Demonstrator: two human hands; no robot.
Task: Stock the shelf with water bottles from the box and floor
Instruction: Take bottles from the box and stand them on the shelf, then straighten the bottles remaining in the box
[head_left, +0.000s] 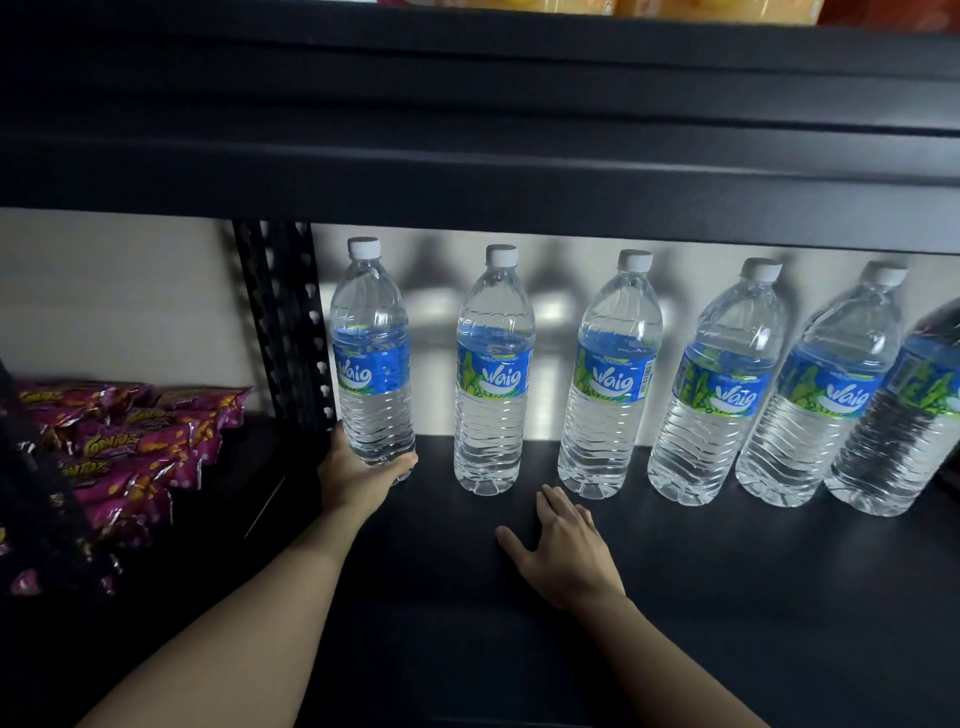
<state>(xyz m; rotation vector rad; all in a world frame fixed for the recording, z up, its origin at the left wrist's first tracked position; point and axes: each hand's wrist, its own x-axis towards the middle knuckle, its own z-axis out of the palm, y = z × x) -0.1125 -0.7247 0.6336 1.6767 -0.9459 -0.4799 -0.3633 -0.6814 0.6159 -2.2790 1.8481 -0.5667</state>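
I see the left hand (358, 475) reached forward, fingers wrapped round the base of the bottle (371, 358), which is upright at the left end of the row on the shelf (727, 597), beside the post (283, 322). The right hand (563, 553) lies palm down on the shelf, fingers loosely spread, holding nothing.

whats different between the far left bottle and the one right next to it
The left hand grips the leftmost bottle at its base; the second bottle stands free, touched by neither hand. The leftmost bottle is beside the shelf post; the second bottle has bottles on both sides. Both are upright, clear, white-capped, with blue Waig labels.
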